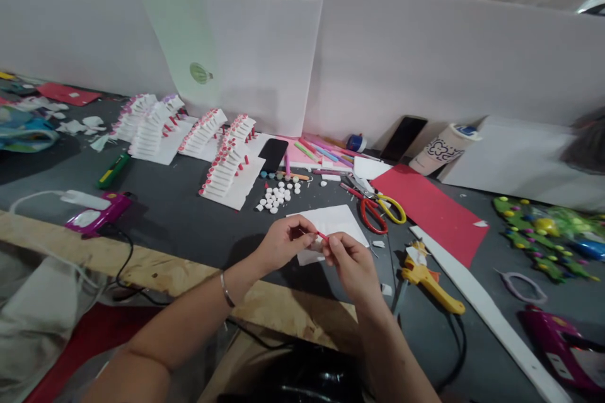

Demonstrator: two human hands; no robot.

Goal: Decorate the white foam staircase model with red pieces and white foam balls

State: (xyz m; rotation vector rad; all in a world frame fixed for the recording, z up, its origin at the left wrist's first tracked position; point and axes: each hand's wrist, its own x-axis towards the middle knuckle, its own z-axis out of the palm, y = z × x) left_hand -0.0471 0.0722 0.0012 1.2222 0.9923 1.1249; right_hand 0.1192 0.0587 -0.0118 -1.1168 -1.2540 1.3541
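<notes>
Soft, moderate light, seemingly from above, leaves the white wall (401, 63) greyish. Diffuse shadows darken the wooden table edge (161, 274) at six o'clock, below the left hand (285, 242) and right hand (353, 264). Glints streak glossy black material (307, 381) lower at six. Toward three o'clock a dark shape (586, 148) blurs, and wide-angle distortion stretches the margins.

bare-armed, we wear a silver bangle (227, 290) at seven o'clock and, perhaps, glossy black clothing (300, 376) at six.
</notes>
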